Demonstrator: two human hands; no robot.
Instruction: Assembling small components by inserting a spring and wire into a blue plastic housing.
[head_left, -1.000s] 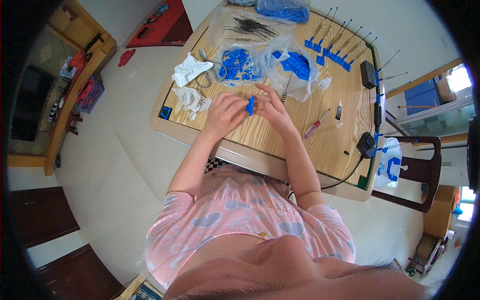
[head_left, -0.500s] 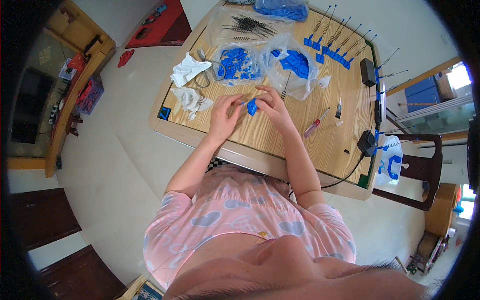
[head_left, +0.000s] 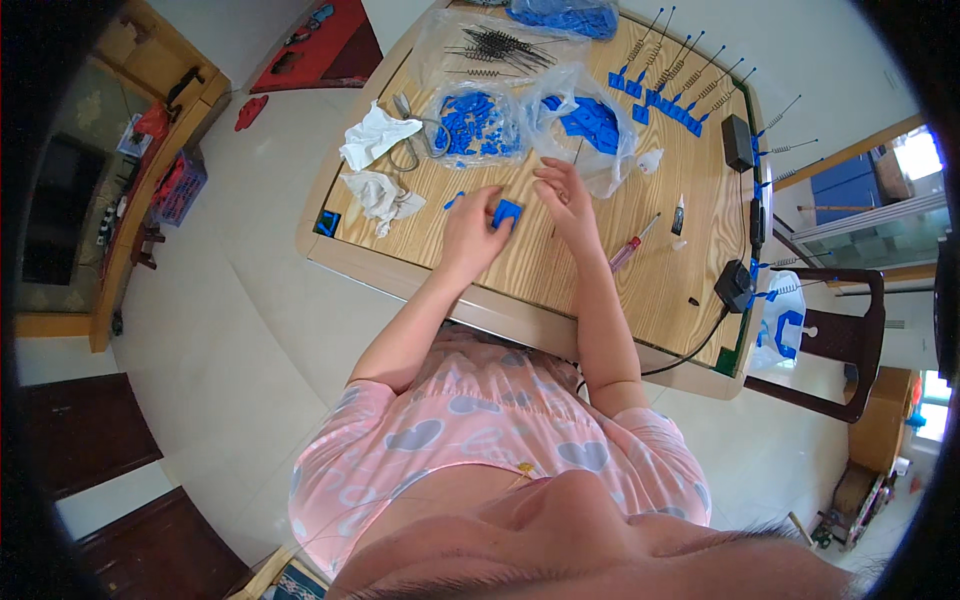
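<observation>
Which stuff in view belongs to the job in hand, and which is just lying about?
Seems in the job:
blue block, in the left hand; right hand beside it
bag of blue blocks
bag of small blue pieces
loose springs
springs on blue bases

Probably just lying about:
crumpled tissues
black adapter
chair
screwdriver, untouched, maybe a job tool

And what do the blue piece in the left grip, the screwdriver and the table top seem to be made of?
The blue piece, in the left grip: probably smooth plastic, judging by its even colour, though rubber is possible.
The screwdriver: thin grey shaft, likely metal; reddish handle, probably glossy plastic from its pale highlights.
The table top: streaked grain suggests low-sheen wood or laminate.
</observation>
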